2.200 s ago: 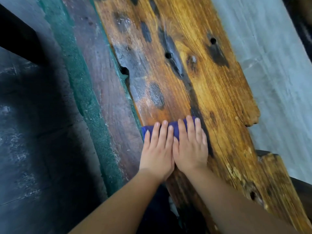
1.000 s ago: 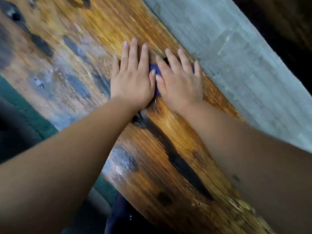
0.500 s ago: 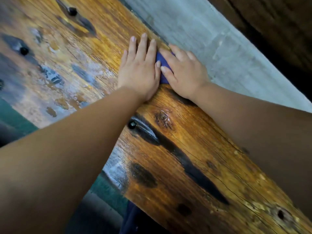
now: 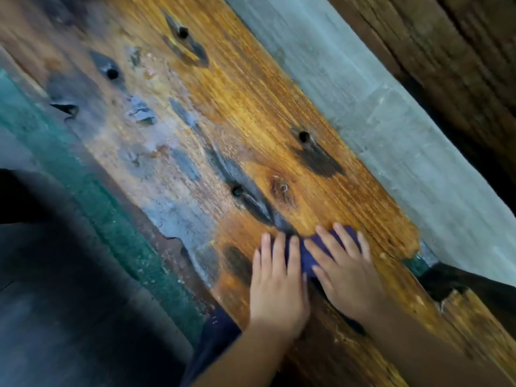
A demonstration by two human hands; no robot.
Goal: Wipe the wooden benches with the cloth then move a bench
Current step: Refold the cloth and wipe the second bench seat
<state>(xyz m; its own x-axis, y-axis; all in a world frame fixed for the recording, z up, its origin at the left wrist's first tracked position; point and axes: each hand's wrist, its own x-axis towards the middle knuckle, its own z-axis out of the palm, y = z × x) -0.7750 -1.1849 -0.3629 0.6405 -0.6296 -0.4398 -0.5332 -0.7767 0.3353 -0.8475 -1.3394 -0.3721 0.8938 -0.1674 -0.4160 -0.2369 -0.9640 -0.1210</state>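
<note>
Far left: dark floor (image 4: 55, 317), then a green painted edge (image 4: 111, 219) running diagonally beside the plank

Wooden bench tabletop (image 4: 251, 121): one worn orange-brown plank, grey patches on its left half, 4 dark round holes visible, one knot just right of the lowest hole

Left hand (image 4: 276, 289): flat, palm down on the tabletop, fingers (image 4: 279, 252) stretched out and close together, not curled. Fingertips sit on the left edge of the cloth, pressing it, no pinch

Cloth (image 4: 307, 255): one, dark blue, lying on the plank at lower centre, mostly covered by both hands, showing in the gap between them and past the right fingertips

Right hand (image 4: 346, 277): also flat, palm down, fingers (image 4: 326, 244) spread slightly wider, lying on top of the cloth. Pressing, not gripping

Hands: 2, side by side, almost touching at the thumbs

Right of plank: grey concrete strip (image 4: 405, 135), then a dark wooden beam (image 4: 446, 51) top right. Plank's right edge is chipped near the hands, with a dark notch (image 4: 441, 283) below it
</note>
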